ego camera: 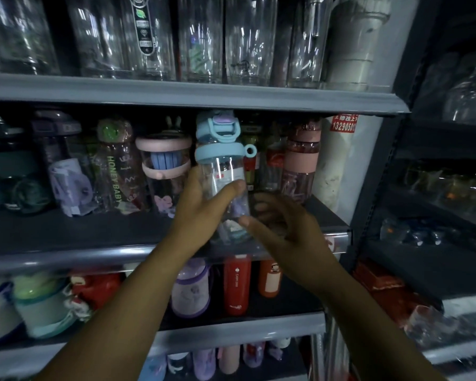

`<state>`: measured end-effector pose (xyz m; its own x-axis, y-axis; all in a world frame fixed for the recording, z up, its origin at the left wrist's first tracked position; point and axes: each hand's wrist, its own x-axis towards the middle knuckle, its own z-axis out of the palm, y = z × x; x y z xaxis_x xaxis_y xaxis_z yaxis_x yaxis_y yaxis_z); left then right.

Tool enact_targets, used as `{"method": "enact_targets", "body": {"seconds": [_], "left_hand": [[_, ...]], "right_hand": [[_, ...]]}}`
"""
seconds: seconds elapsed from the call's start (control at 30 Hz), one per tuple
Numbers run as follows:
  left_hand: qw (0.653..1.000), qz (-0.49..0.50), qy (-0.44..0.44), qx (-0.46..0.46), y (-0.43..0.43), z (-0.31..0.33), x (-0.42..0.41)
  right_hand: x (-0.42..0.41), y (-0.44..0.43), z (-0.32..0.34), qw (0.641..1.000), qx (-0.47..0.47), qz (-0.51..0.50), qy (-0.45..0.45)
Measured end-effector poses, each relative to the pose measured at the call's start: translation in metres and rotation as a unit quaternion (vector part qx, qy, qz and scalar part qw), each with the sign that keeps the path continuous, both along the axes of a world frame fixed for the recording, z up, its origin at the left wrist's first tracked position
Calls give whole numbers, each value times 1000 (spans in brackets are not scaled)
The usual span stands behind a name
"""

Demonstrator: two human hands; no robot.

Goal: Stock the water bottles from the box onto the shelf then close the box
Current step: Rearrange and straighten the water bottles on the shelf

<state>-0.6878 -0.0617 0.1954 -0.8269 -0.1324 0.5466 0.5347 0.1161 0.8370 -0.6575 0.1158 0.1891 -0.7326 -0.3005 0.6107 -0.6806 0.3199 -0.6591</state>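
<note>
A clear water bottle with a light blue lid (222, 171) stands upright at the front of the middle shelf (66, 235), its lid just under the shelf above. My left hand (201, 207) grips its body, thumb across the front. My right hand (283, 229) hovers just right of the bottle's lower part, fingers loosely spread, thumb tip near the bottle; whether it touches is unclear. The box is out of view.
Other bottles line the middle shelf: a pink-banded one (164, 166) to the left, a pink one (301, 160) to the right. Clear glass bottles (149, 37) fill the shelf above; red (237, 284) and purple (191, 287) bottles sit below. A second rack (437, 188) stands at right.
</note>
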Motion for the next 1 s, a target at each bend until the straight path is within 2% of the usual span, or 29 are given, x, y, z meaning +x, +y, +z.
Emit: {"method": "enact_targets", "body": {"seconds": [0.07,0.2,0.33,0.53,0.8,0.93,1.0], "left_hand": [[1000,-13,1,19,-12,-3,4],[999,-22,15,37,-36,-9,-1],[998,-11,48,45,-38,-9,-9],[995,13,88,44,-40,-17,-18],[990,17,118,71,-48,-27,-25],[989,7,132,67,-49,-30,-29],[988,2,137,68,-47,-29,-29]], "right_hand": [[-4,4,5,1000,-24,-5,-20],[-45,1,9,995,20,-82,-43],[-97,-18,13,988,34,-148,-22],[-167,-40,7,967,70,-220,-106],[-189,-47,-12,961,86,-230,-123],[-194,-47,-19,967,56,-215,-125],[-195,-45,-20,967,12,-211,-145]]}}
